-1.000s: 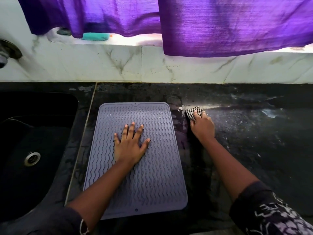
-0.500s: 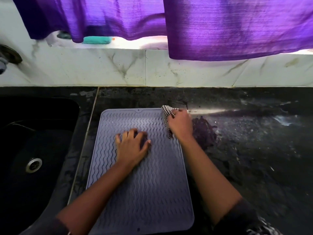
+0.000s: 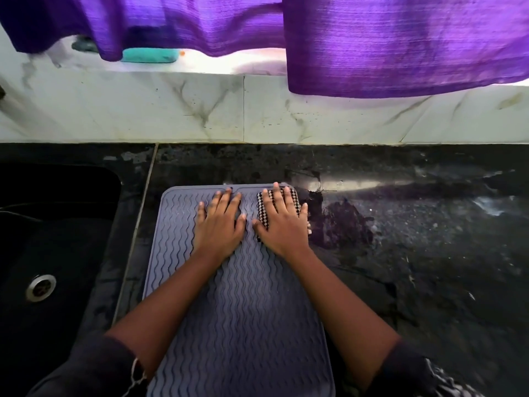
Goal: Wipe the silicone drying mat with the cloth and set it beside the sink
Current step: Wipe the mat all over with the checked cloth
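A grey-lilac silicone drying mat with wavy ridges lies flat on the black counter, just right of the sink. My left hand presses flat on the mat's far middle, fingers spread. My right hand lies flat on a black-and-white checked cloth at the mat's far right corner. Most of the cloth is hidden under the palm; its edges show at the left and beyond the fingertips.
A black sink with a steel drain lies to the left. The dark stone counter stretches right, wet in patches. A marble backsplash rises behind, with purple curtains and a teal soap bar on the ledge.
My right hand carried the cloth from the counter onto the mat's far right corner and flattened over it. My left hand slid toward the mat's far edge.
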